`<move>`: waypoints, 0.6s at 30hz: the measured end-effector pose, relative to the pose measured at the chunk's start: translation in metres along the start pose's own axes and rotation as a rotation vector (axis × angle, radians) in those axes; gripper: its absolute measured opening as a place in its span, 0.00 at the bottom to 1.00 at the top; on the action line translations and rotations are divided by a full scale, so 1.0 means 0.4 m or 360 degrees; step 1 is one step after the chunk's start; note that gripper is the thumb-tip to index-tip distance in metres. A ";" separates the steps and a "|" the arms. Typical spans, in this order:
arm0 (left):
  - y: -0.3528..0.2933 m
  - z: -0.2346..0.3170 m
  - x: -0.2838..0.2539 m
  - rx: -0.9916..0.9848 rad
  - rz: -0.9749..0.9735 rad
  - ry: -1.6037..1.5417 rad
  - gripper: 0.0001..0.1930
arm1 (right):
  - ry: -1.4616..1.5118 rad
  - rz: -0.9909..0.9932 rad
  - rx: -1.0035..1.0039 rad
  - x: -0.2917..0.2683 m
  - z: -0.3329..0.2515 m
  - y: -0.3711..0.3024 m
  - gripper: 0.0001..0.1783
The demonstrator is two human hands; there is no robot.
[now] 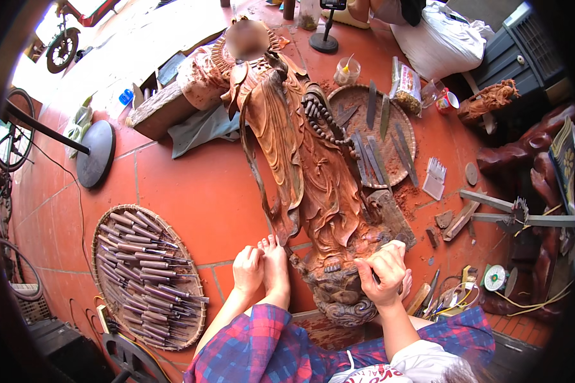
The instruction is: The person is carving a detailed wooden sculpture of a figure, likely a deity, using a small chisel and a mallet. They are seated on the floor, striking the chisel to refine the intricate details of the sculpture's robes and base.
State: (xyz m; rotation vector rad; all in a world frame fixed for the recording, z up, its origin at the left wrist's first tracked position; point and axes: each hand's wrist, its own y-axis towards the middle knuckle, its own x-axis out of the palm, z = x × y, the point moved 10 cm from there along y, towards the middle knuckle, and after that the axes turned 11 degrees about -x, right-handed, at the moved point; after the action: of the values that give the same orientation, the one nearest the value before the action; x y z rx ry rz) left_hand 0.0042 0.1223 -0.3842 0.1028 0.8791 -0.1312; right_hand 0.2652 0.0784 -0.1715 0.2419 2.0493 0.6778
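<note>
A carved wooden statue [319, 185] of a robed figure with a string of beads lies slanting across the floor, its upper end propped on a wooden block [166, 110]. Its scroll-carved base [342, 290] is between my legs. My left hand [248, 269] is closed beside my bare left foot, left of the statue's lower end. Over the right side of the base, my right hand [384, 273] has its fingers curled in. Whatever either hand may hold is hidden. A round woven tray of wooden-handled chisels [150, 274] sits to my left.
Beyond the statue's right side, another woven tray [410, 137] carries several flat files [372, 105]. A small brush [434, 179], wood scraps [461, 220] and a dial scale [495, 277] lie at right. A round black stand base [96, 154] stands left; a white sack [441, 38] is at the back.
</note>
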 end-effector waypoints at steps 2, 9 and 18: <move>0.001 -0.001 0.000 -0.0013 -0.0012 0.0006 0.06 | 0.0002 0.0007 -0.0006 0.000 0.000 0.001 0.10; 0.002 -0.006 -0.010 -0.0064 0.0028 -0.0093 0.07 | 0.0000 0.0008 -0.0011 0.002 0.000 0.000 0.10; 0.007 -0.036 -0.014 -0.0329 0.0031 -0.0267 0.07 | -0.0009 -0.0018 -0.0002 0.003 0.000 0.000 0.10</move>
State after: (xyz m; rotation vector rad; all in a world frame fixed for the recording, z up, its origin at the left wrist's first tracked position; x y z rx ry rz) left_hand -0.0098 0.1275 -0.3891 -0.0916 0.7196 -0.0293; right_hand 0.2644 0.0787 -0.1726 0.2309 2.0431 0.6709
